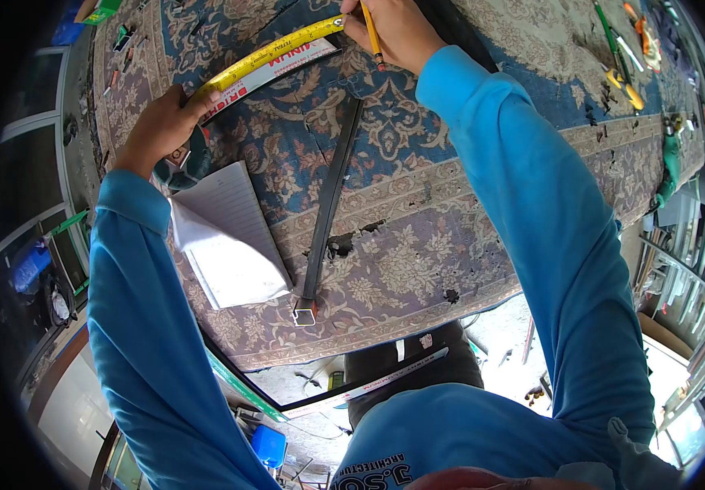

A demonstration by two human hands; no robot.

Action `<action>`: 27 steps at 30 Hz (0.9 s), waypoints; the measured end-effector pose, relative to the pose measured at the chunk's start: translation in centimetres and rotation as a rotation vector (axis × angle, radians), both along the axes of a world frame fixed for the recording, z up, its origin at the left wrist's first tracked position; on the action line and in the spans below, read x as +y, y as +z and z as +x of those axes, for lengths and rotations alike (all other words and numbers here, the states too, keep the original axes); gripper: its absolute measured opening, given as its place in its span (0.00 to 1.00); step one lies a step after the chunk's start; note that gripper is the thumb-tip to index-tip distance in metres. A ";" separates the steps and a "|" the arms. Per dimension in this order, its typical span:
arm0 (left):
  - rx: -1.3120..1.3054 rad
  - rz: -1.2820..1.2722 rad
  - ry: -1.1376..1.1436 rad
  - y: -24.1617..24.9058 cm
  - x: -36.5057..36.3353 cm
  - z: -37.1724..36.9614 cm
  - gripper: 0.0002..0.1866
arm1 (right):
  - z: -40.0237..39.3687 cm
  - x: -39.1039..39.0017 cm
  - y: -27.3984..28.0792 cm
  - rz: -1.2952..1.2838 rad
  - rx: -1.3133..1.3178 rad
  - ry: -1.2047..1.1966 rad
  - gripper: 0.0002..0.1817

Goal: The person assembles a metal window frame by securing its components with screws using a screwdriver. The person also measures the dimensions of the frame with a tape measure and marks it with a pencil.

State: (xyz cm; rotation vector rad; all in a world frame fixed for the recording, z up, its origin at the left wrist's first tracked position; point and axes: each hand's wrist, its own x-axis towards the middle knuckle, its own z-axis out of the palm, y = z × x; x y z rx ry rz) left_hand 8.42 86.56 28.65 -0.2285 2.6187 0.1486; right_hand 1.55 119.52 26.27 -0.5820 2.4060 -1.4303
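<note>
A yellow tape measure blade [275, 51] stretches along a white-labelled metal strip [287, 69] near the top of the carpeted table. My left hand [169, 122] presses the blade and strip at their left end, its fingers closed on them. A dark round object [193, 167], seemingly the tape case, lies partly under that hand. At the blade's right end is my right hand [393, 33], closed round a yellow pencil [373, 37] whose eraser end points down. Below lie an open lined notebook [226, 220] and a dark metal bar [332, 196] with a hollow end.
Tools with yellow handles [626, 90] lie on the worn carpet [418, 237] at the upper right. A green tool [669, 163] is at the right edge. Below the near edge, a labelled frame [361, 388] crosses in front of my legs. Metal lengths [696, 286] fill the right side.
</note>
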 end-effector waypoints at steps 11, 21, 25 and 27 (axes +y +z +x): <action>0.006 0.057 0.031 -1.0 -1.1 -0.9 0.45 | 0.2 0.0 -1.8 0.003 0.424 -0.030 0.09; -0.018 0.167 0.053 -1.7 -1.7 -1.3 0.46 | 0.0 0.0 -1.9 -0.014 0.483 -0.026 0.08; -0.051 0.197 0.094 -1.3 -1.4 -1.6 0.44 | -0.2 0.0 -2.3 -0.033 0.566 -0.031 0.08; -0.116 0.173 0.116 -1.6 -1.8 -1.8 0.42 | -0.2 0.0 -2.2 -0.010 0.487 -0.036 0.08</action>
